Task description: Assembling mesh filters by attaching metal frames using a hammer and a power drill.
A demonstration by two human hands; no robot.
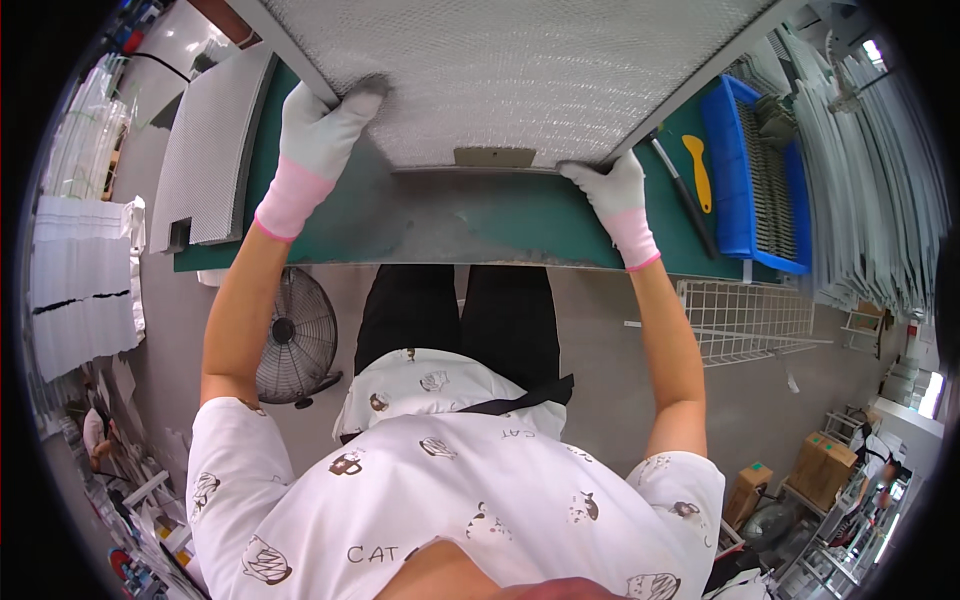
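Hands [470,165] on mesh panel [520,70] (blue bin [722,180] nearby)

One framed mesh filter [520,70], one blue tray [745,180], one yellow scraper [699,168], one fan [295,338], two gloved hands [318,135].

We log few packages: two brown cardboard boxes on the floor at lower right, the larger box [826,468] standing upright with a small green patch on its top edge, the smaller box [748,492] just left of it, also topped with a green patch. A small tan tab [495,157], rectangular and blank as far as we can tell, sits at the near edge of the mesh panel [520,70], between the two gloved hands. We make out no signs or screens; anything else at the rim is too small to tell.
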